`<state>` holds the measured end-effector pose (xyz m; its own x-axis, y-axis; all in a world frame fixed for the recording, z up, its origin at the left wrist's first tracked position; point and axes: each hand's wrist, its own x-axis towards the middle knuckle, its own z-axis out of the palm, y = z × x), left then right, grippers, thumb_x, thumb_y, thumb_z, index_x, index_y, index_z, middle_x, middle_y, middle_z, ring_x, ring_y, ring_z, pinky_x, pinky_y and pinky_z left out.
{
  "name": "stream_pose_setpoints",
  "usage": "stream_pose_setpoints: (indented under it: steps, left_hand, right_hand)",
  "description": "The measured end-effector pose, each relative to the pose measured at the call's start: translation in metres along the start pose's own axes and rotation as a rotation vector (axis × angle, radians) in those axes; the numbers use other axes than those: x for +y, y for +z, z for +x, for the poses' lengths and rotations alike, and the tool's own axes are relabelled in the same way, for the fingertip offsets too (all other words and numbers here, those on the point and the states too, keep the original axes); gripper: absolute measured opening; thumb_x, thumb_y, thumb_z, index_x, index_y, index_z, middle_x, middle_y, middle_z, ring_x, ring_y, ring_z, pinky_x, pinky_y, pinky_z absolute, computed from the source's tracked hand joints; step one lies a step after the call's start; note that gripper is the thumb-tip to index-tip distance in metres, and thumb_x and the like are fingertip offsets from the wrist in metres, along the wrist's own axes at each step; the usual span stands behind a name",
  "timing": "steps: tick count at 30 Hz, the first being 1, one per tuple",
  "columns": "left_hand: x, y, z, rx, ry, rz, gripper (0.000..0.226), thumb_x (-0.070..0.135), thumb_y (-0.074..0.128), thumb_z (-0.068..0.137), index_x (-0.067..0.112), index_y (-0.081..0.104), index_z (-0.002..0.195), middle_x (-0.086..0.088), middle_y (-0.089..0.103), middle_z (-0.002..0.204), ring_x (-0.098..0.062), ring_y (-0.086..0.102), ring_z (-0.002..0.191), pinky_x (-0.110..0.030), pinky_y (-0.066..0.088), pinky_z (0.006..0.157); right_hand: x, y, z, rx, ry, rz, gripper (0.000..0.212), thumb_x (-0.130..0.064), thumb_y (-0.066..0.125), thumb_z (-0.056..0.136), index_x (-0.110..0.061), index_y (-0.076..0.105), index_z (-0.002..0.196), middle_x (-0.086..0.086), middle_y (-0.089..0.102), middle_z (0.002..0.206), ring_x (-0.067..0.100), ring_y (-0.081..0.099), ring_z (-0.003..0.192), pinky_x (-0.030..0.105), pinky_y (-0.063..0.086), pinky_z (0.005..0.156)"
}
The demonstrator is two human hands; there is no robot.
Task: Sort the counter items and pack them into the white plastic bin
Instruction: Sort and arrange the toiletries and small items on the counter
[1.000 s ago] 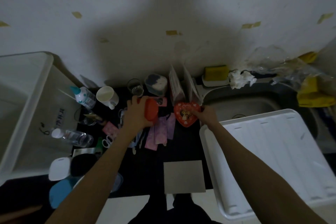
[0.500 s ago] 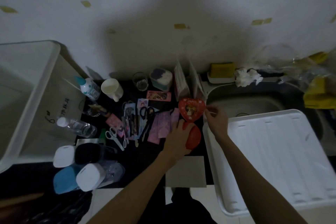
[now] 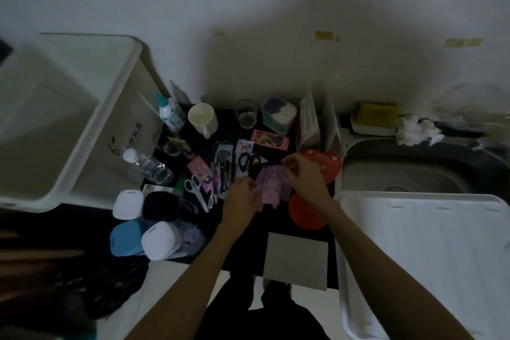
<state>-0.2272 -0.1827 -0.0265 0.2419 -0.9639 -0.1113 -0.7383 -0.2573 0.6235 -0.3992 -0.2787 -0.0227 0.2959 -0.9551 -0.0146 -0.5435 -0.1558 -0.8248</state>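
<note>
Hands: we see our left hand [image 3: 240, 201] and our right hand [image 3: 302, 174] both down over the flat purple paper packets [image 3: 273, 188] at the middle of the black counter [image 3: 242, 251].
Left hand state: fingers curled at the left edge of the packets; they look to pinch that edge, but the dim view leaves us unsure.
Right hand state: fingers bent above the top edge of the packets, near the black-handled scissors [image 3: 249, 163]; we cannot tell whether anything is gripped.
Packets, position: lying flat, between the row of small pictured cards [image 3: 220, 171] and the round red plastic lid [image 3: 305, 212].
Bin, position: the large white plastic bin [image 3: 69, 119] stands at the far left, well apart from the packets, and looks empty.
Handling, packets: we judge them light, thin and limp; they will likely slide over each other. Square the stack first, then pinch it along a long edge, thumb on top.
Handling, neighbours: the red heart-shaped tin [image 3: 325, 163] is rigid, so grip its sides. The small clear glass tumbler [image 3: 245, 114] is fragile.
Risk: lifting loose packets may snag the scissors.
</note>
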Motion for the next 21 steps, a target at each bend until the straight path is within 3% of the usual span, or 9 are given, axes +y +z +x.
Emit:
stream_pose_setpoints:
  steps: [2, 5, 8, 11, 13, 15, 21]
  left_hand:
    - [-0.016, -0.003, 0.006, 0.0, -0.055, -0.015, 0.007, 0.008, 0.061, 0.088, 0.002, 0.063, 0.09, -0.012, 0.06, 0.091, -0.024, 0.058, 0.086, -0.026, 0.038, 0.066]
    - [-0.024, 0.003, 0.02, 0.009, -0.113, -0.011, 0.015, 0.006, 0.063, 0.086, -0.002, 0.063, 0.099, -0.018, 0.062, 0.098, -0.029, 0.06, 0.092, -0.028, 0.043, 0.071]
    - [-0.025, 0.015, 0.03, -0.014, -0.123, 0.133, 0.031, 0.009, 0.062, 0.087, -0.004, 0.058, 0.114, -0.021, 0.059, 0.113, -0.033, 0.056, 0.106, -0.037, 0.048, 0.084]
    - [-0.021, 0.022, 0.034, -0.028, -0.18, 0.229, 0.039, 0.004, 0.058, 0.091, -0.002, 0.051, 0.129, -0.022, 0.055, 0.126, -0.032, 0.054, 0.116, -0.038, 0.047, 0.096]
    - [-0.019, 0.023, 0.036, 0.006, -0.177, 0.258, 0.043, 0.0, 0.073, 0.08, -0.006, 0.058, 0.12, -0.022, 0.064, 0.109, -0.031, 0.065, 0.099, -0.033, 0.054, 0.083]
    - [-0.023, 0.028, 0.041, 0.025, -0.145, 0.301, 0.047, 0.0, 0.089, 0.058, -0.004, 0.068, 0.099, -0.017, 0.068, 0.083, -0.024, 0.068, 0.071, -0.025, 0.056, 0.062]
    - [-0.034, 0.029, 0.047, -0.031, -0.138, 0.317, 0.028, 0.001, 0.085, 0.066, 0.0, 0.066, 0.087, -0.015, 0.066, 0.075, -0.021, 0.065, 0.064, -0.025, 0.053, 0.056]
  right_hand:
    - [0.001, 0.019, 0.016, -0.136, -0.021, -0.148, 0.027, -0.011, 0.062, 0.087, -0.012, 0.065, 0.114, 0.007, 0.067, 0.112, 0.02, 0.064, 0.101, 0.036, 0.052, 0.089]
    - [0.002, 0.038, 0.04, -0.234, -0.004, -0.33, 0.037, -0.006, 0.057, 0.087, -0.009, 0.061, 0.124, 0.013, 0.06, 0.124, 0.029, 0.057, 0.114, 0.043, 0.047, 0.097]
    - [0.008, 0.051, 0.058, -0.304, -0.001, -0.507, 0.036, -0.004, 0.052, 0.089, -0.009, 0.06, 0.123, 0.012, 0.057, 0.127, 0.031, 0.057, 0.113, 0.044, 0.05, 0.092]
    - [0.014, 0.058, 0.064, -0.311, -0.017, -0.601, 0.03, -0.003, 0.05, 0.09, -0.007, 0.061, 0.118, 0.014, 0.058, 0.122, 0.031, 0.059, 0.105, 0.041, 0.053, 0.085]
    - [0.015, 0.06, 0.063, -0.27, -0.017, -0.614, 0.027, -0.003, 0.048, 0.091, -0.008, 0.063, 0.113, 0.013, 0.06, 0.118, 0.03, 0.06, 0.102, 0.039, 0.053, 0.082]
    - [0.015, 0.06, 0.062, -0.238, -0.018, -0.603, 0.024, -0.003, 0.048, 0.09, -0.007, 0.064, 0.108, 0.012, 0.061, 0.115, 0.03, 0.061, 0.099, 0.039, 0.053, 0.08]
    - [0.003, 0.044, 0.063, -0.071, -0.028, -0.373, 0.024, -0.005, 0.064, 0.085, -0.009, 0.065, 0.109, 0.011, 0.063, 0.112, 0.025, 0.061, 0.098, 0.036, 0.052, 0.083]
